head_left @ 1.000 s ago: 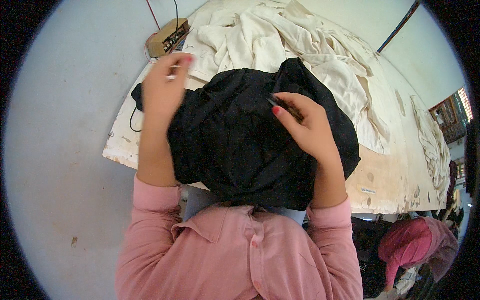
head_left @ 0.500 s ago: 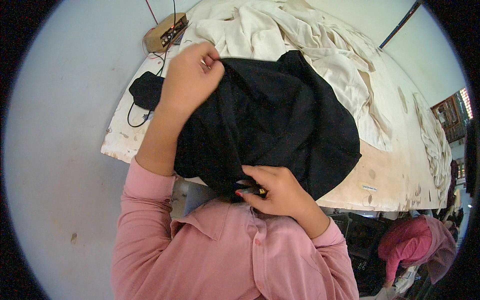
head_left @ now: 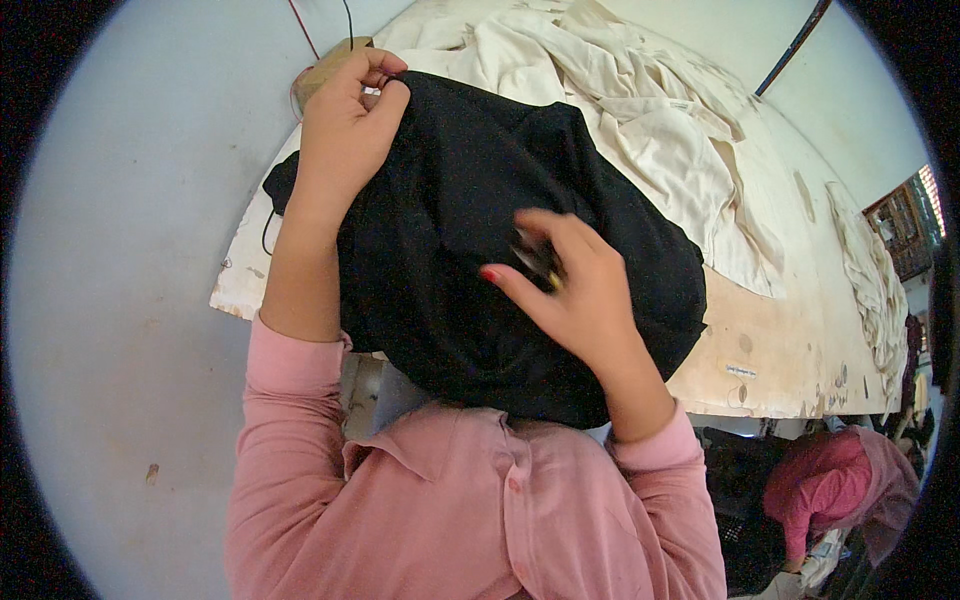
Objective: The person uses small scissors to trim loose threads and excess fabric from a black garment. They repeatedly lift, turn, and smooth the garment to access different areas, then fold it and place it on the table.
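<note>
A large piece of black fabric (head_left: 470, 250) drapes over the table's near edge in front of me. At its far left corner my left hand (head_left: 352, 120) pinches the cloth edge between thumb and fingers. Over the middle of the cloth is my right hand (head_left: 575, 275), curled around small thread snips (head_left: 535, 258) with metal blades and a yellow spot. Motion blurs the blades, and the palm hides most of the handle. I cannot tell whether the right fingertips touch the fabric.
Cream cloth (head_left: 660, 140) lies heaped across the pale, stained table (head_left: 770, 340). A brown box (head_left: 335, 62) with wires stands at the far left, near a small black item (head_left: 283, 182). At lower right a person in pink (head_left: 825, 490) bends down beside dark crates.
My left hand has moved up and left, pulling the fabric's corner with it. My right hand has risen from the near edge to the middle of the cloth, still holding the snips.
</note>
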`<state>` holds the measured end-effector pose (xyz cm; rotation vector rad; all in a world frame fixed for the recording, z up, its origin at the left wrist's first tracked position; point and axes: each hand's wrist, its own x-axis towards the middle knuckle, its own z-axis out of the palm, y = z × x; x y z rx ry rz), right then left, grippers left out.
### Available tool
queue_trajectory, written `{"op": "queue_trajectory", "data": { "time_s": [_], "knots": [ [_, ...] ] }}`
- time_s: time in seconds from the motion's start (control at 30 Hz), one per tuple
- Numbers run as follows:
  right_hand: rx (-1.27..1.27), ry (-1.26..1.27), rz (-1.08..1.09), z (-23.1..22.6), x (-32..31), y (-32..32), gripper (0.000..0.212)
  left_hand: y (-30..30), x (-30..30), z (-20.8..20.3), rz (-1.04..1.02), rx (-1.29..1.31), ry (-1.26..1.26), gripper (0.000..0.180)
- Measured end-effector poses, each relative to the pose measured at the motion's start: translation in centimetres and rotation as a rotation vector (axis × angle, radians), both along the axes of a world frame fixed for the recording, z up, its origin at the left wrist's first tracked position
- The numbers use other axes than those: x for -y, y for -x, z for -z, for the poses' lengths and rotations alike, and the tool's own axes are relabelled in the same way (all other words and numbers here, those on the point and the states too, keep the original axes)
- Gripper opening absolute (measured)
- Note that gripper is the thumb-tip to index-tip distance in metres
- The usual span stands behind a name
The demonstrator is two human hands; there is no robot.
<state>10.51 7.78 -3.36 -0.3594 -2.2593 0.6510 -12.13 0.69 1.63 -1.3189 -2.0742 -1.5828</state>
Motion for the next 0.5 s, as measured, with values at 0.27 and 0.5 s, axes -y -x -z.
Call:
{"op": "queue_trajectory", "data": {
  "time_s": [0.27,0.5],
  "knots": [
    [-0.342,0.715,0.134,-0.7,-5.7,-0.8,0.019,-0.1,2.6,0.9,-0.028,-0.263,0.089,0.015],
    [-0.32,0.093,0.532,-1.8,-11.4,-3.1,0.015,-2.0,3.6,0.5,0.504,0.075,0.318,0.024]
  ]
}}
